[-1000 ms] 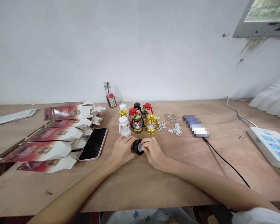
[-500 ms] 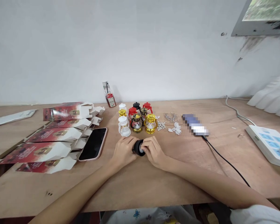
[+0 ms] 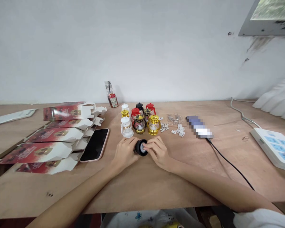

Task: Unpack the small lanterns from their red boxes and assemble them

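Black cylindrical object with a plain, thick circular rim [image 3: 138, 148], held just above or on the brown wooden tabletop [image 3: 142, 186]; contact with the surface cannot be judged. It lies between the two hands, nearer the viewer than the cluster of miniature lanterns. The body is tipped on its side, its round end turned toward the right and the viewer. Inside the rim sits a pale grey-white round disc [image 3: 142, 146], partly covered by fingers; the dark ring surrounds it and contrasts strongly with it. The rest of the body is hidden.

The left hand [image 3: 126, 150] grasps the black object from its left side. The right hand [image 3: 158, 153] has thumb and forefinger drawn together at the disc; whether they pinch or press it cannot be told.

Beyond the hands stand a white plastic lantern with a clear globe [image 3: 126, 128], a black-and-gold lantern [image 3: 140, 124] and a shiny gold lantern [image 3: 154, 125]. Right of these lie small silvery round discs [image 3: 164, 127] and flat white plastic pieces [image 3: 180, 130].
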A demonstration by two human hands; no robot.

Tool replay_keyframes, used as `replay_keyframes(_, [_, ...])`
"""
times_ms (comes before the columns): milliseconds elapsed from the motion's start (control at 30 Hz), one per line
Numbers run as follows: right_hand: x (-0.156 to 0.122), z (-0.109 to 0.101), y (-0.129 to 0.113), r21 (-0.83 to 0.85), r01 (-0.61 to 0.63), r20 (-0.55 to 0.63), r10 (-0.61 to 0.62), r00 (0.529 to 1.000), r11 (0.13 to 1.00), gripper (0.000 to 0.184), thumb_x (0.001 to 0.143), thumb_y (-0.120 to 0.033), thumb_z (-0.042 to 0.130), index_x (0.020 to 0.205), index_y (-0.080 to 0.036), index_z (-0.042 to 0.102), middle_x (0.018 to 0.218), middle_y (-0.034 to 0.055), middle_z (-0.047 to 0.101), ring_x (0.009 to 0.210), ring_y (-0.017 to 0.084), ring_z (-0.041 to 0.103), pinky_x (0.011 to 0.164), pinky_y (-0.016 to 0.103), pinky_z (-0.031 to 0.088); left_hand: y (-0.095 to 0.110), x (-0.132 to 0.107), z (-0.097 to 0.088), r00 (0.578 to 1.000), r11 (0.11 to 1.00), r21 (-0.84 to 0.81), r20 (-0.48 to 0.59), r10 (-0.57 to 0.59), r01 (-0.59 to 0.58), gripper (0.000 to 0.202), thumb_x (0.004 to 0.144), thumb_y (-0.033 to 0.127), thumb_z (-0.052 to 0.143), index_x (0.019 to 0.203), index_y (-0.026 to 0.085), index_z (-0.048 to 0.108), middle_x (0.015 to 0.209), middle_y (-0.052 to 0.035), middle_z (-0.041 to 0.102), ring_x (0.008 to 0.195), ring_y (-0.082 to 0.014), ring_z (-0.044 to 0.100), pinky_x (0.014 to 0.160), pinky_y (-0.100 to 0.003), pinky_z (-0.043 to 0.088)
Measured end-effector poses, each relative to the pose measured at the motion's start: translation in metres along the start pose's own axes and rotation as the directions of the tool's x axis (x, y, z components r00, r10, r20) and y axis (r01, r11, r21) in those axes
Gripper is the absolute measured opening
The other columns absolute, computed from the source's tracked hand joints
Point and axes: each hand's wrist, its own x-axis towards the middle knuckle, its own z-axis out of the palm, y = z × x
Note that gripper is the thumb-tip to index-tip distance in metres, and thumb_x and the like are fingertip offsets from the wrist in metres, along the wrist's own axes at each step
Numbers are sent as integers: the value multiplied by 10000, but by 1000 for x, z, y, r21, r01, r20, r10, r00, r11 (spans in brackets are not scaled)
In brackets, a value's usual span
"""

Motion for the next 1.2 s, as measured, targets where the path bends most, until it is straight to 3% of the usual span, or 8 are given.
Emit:
replay_keyframes(300, [7, -5, 2, 84, -78, 70, 72, 995, 993, 85, 894, -241, 525, 883, -199, 599, 805, 37, 604, 775, 154, 550, 708, 311, 468, -3, 0, -1, 998, 999, 22, 40, 45, -46, 206, 690, 191, 558, 894, 188, 589, 879, -41, 698, 747, -194, 630, 697, -316, 418])
replay_keyframes(633, [10, -9, 13, 127, -29, 213, 1, 977, 991, 112, 914, -281, 492, 860, -191, 531, 798, 29, 568, 753, 142, 516, 705, 289, 443, -7, 0, 4, 992, 996, 29, 98, 81, -85, 251, 659, 147, 573, 905, 191, 593, 916, -35, 694, 803, -196, 638, 722, -327, 413])
replay_keyframes(967, [7, -7, 15, 157, 6, 142, -28, 989, 988, 95, 937, -231, 431, 869, -195, 486, 804, 36, 517, 759, 144, 493, 674, 270, 440, -2, 0, 2, 993, 997, -2, 83, 81, -81, 240, 670, 147, 556, 906, 182, 585, 905, -36, 694, 794, -193, 630, 710, -317, 403])
replay_keyframes(1200, [4, -5, 15, 151, -35, 67, 25, 997, 988, 141, 955, -272, 382, 861, -213, 469, 787, 30, 495, 745, 153, 477, 650, 280, 416, 0, 1, 1, 997, 999, -30, 68, 34, -32, 224, 669, 165, 572, 892, 178, 585, 880, -31, 692, 765, -196, 623, 687, -313, 395])
